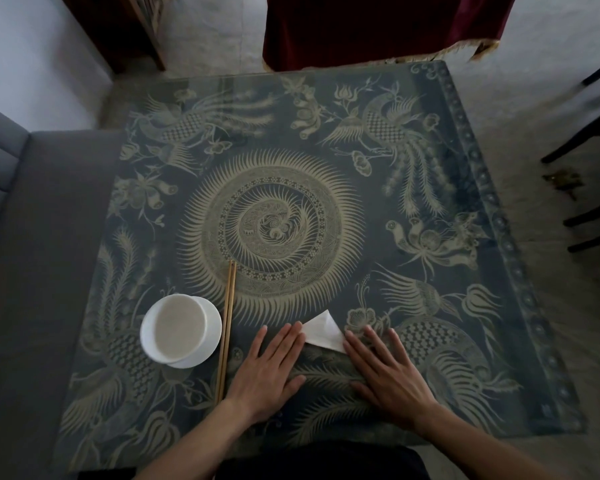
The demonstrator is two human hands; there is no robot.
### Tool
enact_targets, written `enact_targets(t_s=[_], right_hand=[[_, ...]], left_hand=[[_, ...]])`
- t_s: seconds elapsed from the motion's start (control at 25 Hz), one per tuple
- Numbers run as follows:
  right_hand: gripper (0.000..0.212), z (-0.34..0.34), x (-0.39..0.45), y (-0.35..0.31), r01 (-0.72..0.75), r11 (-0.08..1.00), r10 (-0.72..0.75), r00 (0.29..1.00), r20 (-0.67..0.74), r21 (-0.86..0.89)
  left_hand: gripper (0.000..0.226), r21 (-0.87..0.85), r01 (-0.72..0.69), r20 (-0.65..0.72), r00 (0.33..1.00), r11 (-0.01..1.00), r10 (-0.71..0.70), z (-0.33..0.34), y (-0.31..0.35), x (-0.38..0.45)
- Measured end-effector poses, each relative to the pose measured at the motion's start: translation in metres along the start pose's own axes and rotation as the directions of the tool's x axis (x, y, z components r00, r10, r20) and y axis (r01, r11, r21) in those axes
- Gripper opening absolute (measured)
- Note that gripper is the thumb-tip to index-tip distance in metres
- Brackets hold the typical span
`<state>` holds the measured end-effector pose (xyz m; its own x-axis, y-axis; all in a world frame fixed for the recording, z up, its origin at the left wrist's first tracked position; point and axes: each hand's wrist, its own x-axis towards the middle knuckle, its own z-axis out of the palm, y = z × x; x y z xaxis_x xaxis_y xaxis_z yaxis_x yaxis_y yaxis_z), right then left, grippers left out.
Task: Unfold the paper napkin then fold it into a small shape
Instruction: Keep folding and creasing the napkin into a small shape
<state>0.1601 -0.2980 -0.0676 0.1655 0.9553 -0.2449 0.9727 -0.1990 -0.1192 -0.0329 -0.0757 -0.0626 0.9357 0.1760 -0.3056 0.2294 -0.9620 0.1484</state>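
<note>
Both hands lie flat, palms down, on the table point(465, 161), fingers straight and spread a little, gripping nothing. Left hand point(269, 370) sits just right of the chopsticks point(226, 327), its fingertips reaching the left edge of the paper napkin point(323, 330). Right hand point(387, 370) is on the other side, its fingertips at the napkin's lower right corner. Whether they press on the paper or just touch its edge: can't tell.

Napkin is white, folded to a small triangle-ish shape w/ a point toward the far side, lying on the table btwn the two sets of fingertips, near the table's front edge and a bit right of centre. One flap at its top left looks slightly lifted.

Left of the hands: a white bowl point(175, 329) sits on a white saucer point(212, 336), bowl offset toward the saucer's left. The pair of chopsticks lies just beside the saucer's right rim, running front to back, near-parallel and touching each other.

Table top is dark blue w/ pale bird and flower pattern and a big round spiral motif in the centre. Grey sofa point(32, 237) to the left, dark red cloth point(378, 26) w/ fringe beyond the far edge, dark chair legs point(582, 147) at right.
</note>
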Motion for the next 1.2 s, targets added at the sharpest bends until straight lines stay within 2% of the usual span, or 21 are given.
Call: enact_targets(t_s=[0.2, 0.32, 0.44, 0.52, 0.6, 0.68, 0.8, 1.04, 1.2], right_hand=[[0.072, 0.001, -0.001, -0.001, -0.007, 1.0, 0.007, 1.0, -0.009, 0.02], [0.069, 0.001, 0.001, -0.001, -0.014, 0.998, 0.019, 0.996, -0.086, 0.054], [0.06, -0.011, 0.018, -0.002, -0.087, 0.981, 0.127, 0.963, -0.238, 0.171], [0.052, -0.025, 0.039, -0.004, -0.111, 0.961, 0.184, 0.941, -0.285, 0.252], [0.047, -0.041, 0.063, -0.005, -0.157, 0.942, 0.233, 0.942, -0.241, 0.297], [0.047, -0.052, 0.084, -0.006, -0.206, 0.93, 0.256, 0.957, -0.136, 0.304], [0.041, -0.059, 0.105, -0.002, -0.189, 0.946, 0.206, 0.978, -0.038, 0.262], [0.032, -0.067, 0.121, 0.004, -0.161, 0.958, 0.158, 0.987, 0.033, 0.237], [0.046, -0.071, 0.124, -0.001, -0.109, 0.969, 0.097, 0.993, 0.065, 0.224]], left_hand=[[0.072, -0.006, -0.019, -0.011, 1.0, 1.0, 0.019, -0.001, -0.002, -0.002], [0.072, -0.027, -0.035, -0.079, 0.996, 0.999, 0.033, -0.001, -0.003, -0.001], [0.066, -0.131, 0.031, -0.199, 0.978, 0.991, -0.057, -0.008, 0.002, 0.009], [0.056, -0.225, 0.133, -0.254, 0.948, 0.965, -0.19, -0.018, 0.005, 0.022], [0.043, -0.304, 0.25, -0.221, 0.92, 0.919, -0.323, -0.029, 0.006, 0.036], [0.034, -0.3, 0.327, -0.136, 0.915, 0.896, -0.38, -0.037, 0.007, 0.044], [0.025, -0.311, 0.381, -0.072, 0.904, 0.871, -0.421, -0.042, 0.011, 0.05], [0.019, -0.389, 0.466, 0.029, 0.869, 0.795, -0.495, -0.048, 0.014, 0.063], [0.019, -0.395, 0.472, 0.033, 0.865, 0.788, -0.501, -0.047, 0.018, 0.064]])
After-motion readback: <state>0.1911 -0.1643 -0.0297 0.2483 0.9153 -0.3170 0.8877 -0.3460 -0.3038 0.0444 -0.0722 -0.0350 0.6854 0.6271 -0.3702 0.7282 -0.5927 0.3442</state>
